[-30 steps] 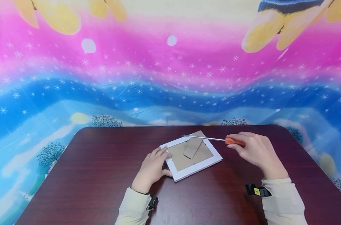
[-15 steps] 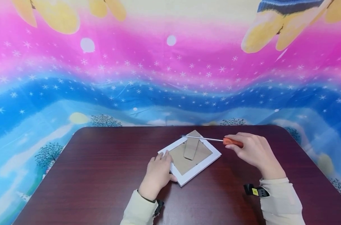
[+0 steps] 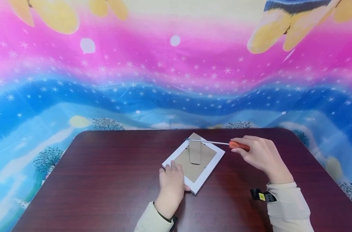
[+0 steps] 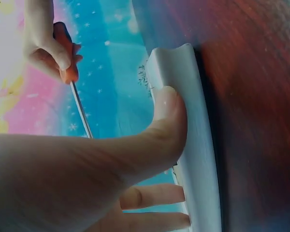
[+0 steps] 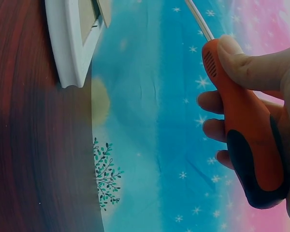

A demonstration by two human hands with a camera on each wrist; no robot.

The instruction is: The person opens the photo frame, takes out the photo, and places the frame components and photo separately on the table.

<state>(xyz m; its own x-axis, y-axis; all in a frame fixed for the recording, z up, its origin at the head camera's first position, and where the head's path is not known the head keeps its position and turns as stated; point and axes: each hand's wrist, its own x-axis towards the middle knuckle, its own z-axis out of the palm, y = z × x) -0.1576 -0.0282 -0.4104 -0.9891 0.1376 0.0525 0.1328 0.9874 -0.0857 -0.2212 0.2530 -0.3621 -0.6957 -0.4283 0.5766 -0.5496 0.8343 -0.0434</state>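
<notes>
A white picture frame (image 3: 206, 174) lies back side up on the table, turned with one corner toward me. Its brown back panel (image 3: 181, 161) carries a flat easel stand (image 3: 195, 154) that reaches past the far corner. My left hand (image 3: 171, 188) rests on the near left edge, fingers fairly straight; in the left wrist view the thumb presses on the white border (image 4: 200, 140). With my right hand (image 3: 261, 154) I grip the orange and black handle of a screwdriver (image 5: 246, 116). Its metal shaft passes above the stand, pointing left; whether it touches cannot be told.
The dark reddish-brown table (image 3: 106, 174) has rounded far corners. Behind it hangs a cloth (image 3: 152, 71) printed with snowflakes and trees. Black straps circle both wrists, the right one (image 3: 263, 195) with a yellow label.
My left hand has turned the picture frame clockwise on the table, its stand swinging round to point toward me. The right hand holds the screwdriver almost in place, slightly further left.
</notes>
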